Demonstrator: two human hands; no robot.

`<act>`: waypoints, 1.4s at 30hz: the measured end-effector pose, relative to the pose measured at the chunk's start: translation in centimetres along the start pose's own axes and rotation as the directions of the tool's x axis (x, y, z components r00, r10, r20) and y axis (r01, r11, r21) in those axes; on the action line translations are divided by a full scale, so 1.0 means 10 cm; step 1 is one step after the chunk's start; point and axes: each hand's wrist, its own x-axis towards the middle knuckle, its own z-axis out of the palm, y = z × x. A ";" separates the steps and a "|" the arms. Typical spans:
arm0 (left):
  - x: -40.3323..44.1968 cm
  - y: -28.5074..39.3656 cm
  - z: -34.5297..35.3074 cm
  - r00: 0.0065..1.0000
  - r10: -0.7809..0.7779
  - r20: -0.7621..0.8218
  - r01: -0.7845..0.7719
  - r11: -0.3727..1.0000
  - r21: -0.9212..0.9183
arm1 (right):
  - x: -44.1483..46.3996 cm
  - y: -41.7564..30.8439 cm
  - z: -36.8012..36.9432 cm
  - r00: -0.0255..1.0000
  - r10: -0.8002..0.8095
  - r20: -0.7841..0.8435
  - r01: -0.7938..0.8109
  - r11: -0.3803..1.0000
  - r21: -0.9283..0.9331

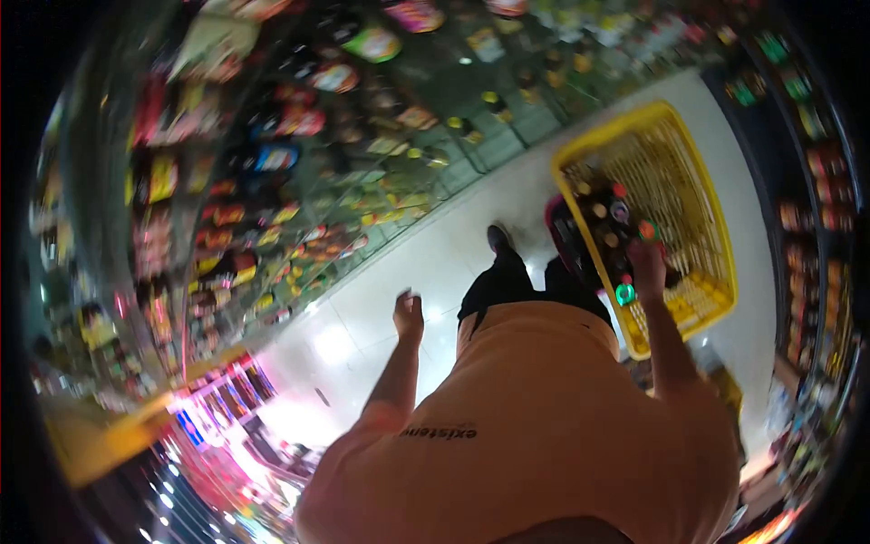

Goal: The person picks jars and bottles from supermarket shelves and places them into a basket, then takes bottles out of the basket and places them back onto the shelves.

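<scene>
A right hand [647, 265] dips into a yellow basket [612, 129], its fingers down among the bottles [620, 213] clustered ahead and to the left of it. I cannot tell whether the fingers stand apart or clamp on anything, since the back of the hand covers them from my overhead view. Just ahead of the knuckles sits a green-and-red top [649, 230]; to the hand's left and nearer the body shows a bright green top [625, 295].

The left hand [410, 315] hangs over pale floor tiles [435, 272], well apart from the basket, its fingers seemingly loosely bent; blur keeps me from judging the gap to the thumb.

Labels are unreadable to me, both on the bottles and on the packaged goods [272, 158] beyond the left hand. A dark item with a pink rim [550, 213], left of the right hand, is partly hidden by the basket, and the orange shirt [553, 408] fills the foreground.

The right arm reaches forward, nearly straight; the left bends at the elbow, forearm pointing ahead.
</scene>
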 end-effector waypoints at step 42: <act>1.28 2.20 -0.62 0.715 0.694 0.089 -0.549 0.636 -0.542 | 0.54 -4.72 0.60 0.834 -0.303 0.461 0.233 0.951 0.203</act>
